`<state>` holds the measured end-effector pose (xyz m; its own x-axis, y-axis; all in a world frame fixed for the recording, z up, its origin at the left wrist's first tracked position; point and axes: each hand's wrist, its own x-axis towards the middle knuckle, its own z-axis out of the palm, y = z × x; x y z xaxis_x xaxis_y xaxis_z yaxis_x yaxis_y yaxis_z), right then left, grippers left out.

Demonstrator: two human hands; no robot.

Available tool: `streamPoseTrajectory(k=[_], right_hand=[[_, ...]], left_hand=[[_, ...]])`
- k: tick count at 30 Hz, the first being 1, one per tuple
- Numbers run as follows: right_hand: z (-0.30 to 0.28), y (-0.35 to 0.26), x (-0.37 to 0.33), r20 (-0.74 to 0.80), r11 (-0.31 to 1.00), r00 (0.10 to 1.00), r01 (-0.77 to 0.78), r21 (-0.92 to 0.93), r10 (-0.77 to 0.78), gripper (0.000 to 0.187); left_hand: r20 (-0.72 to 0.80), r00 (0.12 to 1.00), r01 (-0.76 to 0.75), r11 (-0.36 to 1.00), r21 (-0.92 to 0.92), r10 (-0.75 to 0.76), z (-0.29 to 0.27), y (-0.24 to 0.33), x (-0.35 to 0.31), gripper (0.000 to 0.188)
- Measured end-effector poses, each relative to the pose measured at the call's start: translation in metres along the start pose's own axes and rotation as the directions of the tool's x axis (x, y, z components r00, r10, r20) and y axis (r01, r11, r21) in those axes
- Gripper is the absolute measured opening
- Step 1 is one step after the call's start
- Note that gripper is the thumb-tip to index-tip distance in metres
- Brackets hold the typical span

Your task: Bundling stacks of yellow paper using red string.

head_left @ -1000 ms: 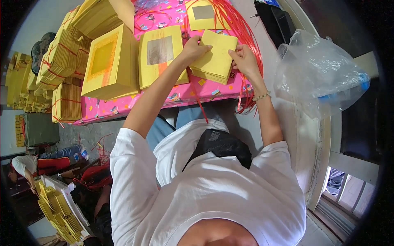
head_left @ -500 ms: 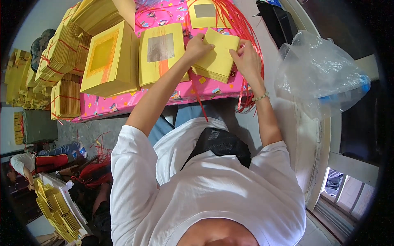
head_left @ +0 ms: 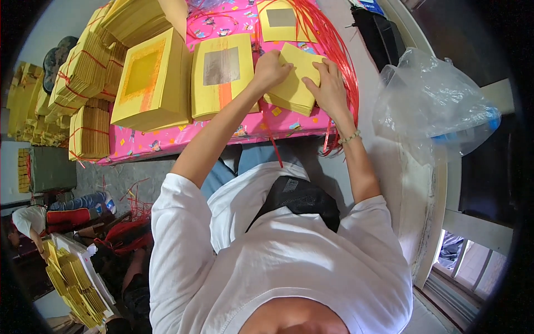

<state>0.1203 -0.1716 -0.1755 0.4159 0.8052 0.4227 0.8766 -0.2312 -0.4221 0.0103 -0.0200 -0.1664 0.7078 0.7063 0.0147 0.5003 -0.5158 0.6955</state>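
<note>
A small stack of folded yellow paper lies at a slant near the front right of the pink-covered table. My left hand grips its left side, fingertips at the upper edge and thumb on top. Along the right side my right hand is pressed, its thumb stretched over the top sheet and its fingers bent at the upper right corner. Left of my left hand sits a wider yellow paper stack with a silver square. A tall yellow block with a gold square stands further left.
Red plastic strips hang over the table's right side. Tied yellow bundles are piled at the left. A silver-squared stack lies at the back. To the right is a clear plastic bag. Another person handles yellow paper at lower left.
My right hand has moved from the stack's upper right corner further over its top, the thumb now lower and reaching inward. The folded stack has shifted slightly. My left hand stays on its side.
</note>
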Motion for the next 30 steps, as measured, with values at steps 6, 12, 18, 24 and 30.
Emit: streamPoseTrajectory(k=[6,12,18,24,30], right_hand=[[-0.003,0.000,0.000,0.017,1.000,0.999,-0.029,-0.008,0.029,0.052],[-0.009,0.001,0.008,0.001,0.999,0.999,0.037,0.001,-0.037,0.051],[-0.037,-0.041,0.024,-0.158,0.988,0.979,0.140,0.073,-0.127,0.038],[-0.030,-0.091,0.022,-0.010,0.902,0.928,0.365,0.232,-0.373,0.030],[0.001,-0.110,0.018,0.199,0.790,0.765,0.583,0.188,-0.612,0.036]], left_hand=[[-0.194,0.970,-0.170,0.979,-0.115,0.145,-0.044,-0.009,-0.037,0.044],[-0.092,0.985,-0.160,0.966,-0.202,0.143,-0.101,-0.041,-0.101,0.038],[-0.101,0.956,-0.255,0.949,0.184,0.277,-0.118,-0.053,-0.151,0.049],[-0.162,0.941,-0.257,0.940,0.224,0.296,-0.111,-0.071,-0.157,0.051],[-0.149,0.953,-0.231,0.952,0.203,0.263,-0.111,-0.078,-0.156,0.049]])
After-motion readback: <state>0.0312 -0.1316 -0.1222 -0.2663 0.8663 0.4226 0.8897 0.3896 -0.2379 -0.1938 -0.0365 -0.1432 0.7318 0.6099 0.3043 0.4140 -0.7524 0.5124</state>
